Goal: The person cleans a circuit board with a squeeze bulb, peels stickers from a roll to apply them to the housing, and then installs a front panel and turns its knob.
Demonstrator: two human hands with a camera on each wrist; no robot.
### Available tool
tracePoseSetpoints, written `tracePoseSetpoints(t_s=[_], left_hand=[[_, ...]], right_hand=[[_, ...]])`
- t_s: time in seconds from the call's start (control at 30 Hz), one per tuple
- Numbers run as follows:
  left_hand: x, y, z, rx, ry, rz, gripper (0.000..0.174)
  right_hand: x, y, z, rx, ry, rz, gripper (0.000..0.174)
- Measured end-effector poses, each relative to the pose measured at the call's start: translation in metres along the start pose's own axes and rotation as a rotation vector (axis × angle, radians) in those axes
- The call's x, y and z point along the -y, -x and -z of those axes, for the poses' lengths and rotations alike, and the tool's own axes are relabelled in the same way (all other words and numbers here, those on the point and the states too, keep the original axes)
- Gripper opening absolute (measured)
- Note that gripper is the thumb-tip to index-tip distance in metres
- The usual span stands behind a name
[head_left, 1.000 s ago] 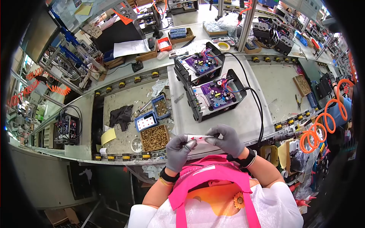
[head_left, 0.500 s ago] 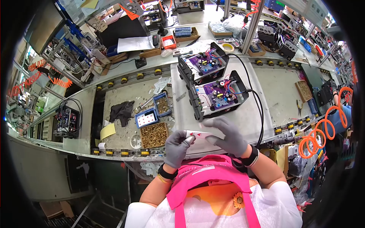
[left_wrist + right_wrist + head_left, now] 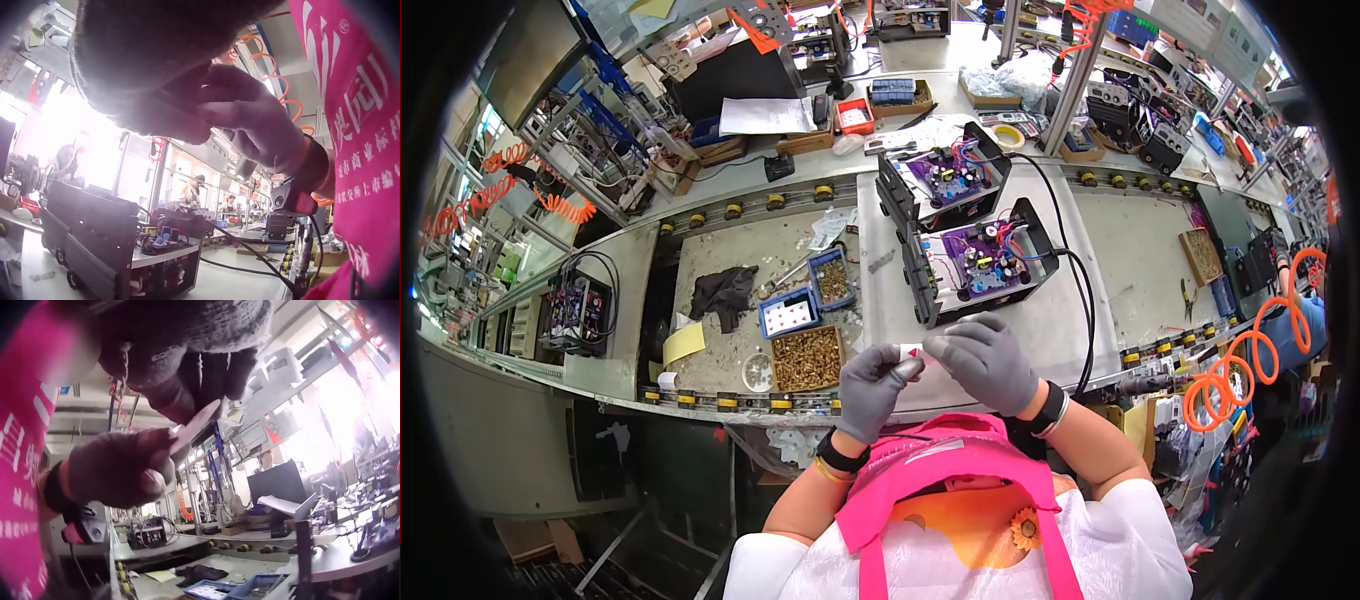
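A small white label strip with red triangles (image 3: 912,352) is held between two grey-gloved hands in front of the pink apron. The left hand (image 3: 872,393) pinches its left end between thumb and curled fingers. At its right end, the right hand (image 3: 985,366) has its thumb and fingertips on the strip, its other fingers bent over. In the right wrist view the strip (image 3: 199,424) spans both hands, seen nearly edge-on. Beyond the hands stand two black open housings with purple circuit boards, a nearer one (image 3: 985,262) and a farther one (image 3: 945,177).
Left of the housings lie a blue tray of marked labels (image 3: 790,314), a blue tray of small parts (image 3: 831,278), a box of brass-coloured pieces (image 3: 807,360) and a dark cloth (image 3: 724,294). Black cables (image 3: 1083,290) run down the right side. An orange coiled hose (image 3: 1260,352) hangs at right.
The right hand lifted off the strip's right end, fingers spread, then came back onto it closer to the left hand. Less of the strip shows. The scene has shifted slightly in the head view.
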State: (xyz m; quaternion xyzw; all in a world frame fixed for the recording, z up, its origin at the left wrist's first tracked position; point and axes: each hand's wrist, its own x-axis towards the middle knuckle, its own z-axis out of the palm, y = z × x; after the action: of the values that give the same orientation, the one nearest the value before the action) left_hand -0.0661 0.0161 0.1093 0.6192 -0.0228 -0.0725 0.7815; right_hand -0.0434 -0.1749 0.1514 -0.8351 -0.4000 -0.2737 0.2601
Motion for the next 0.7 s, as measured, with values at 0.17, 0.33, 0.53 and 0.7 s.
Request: tracePoseSetpoints(t_s=[0.17,0.33,0.53,0.7], left_hand=[[-0.005,-0.007,0.007,-0.032,-0.012,0.073,0.012],[0.02,-0.035,0.067,-0.403,-0.019,-0.09,0.011],[0.151,-0.053,0.213,-0.703,-0.077,0.168,0.024],[0.235,-0.047,0.256,-0.841,0.01,0.185,0.054]], right_hand=[[-0.012,-0.005,-0.007,0.134,-0.222,-0.156,0.038],[-0.06,-0.05,0.026,0.194,-0.984,-0.63,0.038],[-0.168,-0.103,0.054,0.317,-0.63,-0.811,0.042],[-0.25,-0.116,0.001,0.243,-0.303,-0.855,0.039]])
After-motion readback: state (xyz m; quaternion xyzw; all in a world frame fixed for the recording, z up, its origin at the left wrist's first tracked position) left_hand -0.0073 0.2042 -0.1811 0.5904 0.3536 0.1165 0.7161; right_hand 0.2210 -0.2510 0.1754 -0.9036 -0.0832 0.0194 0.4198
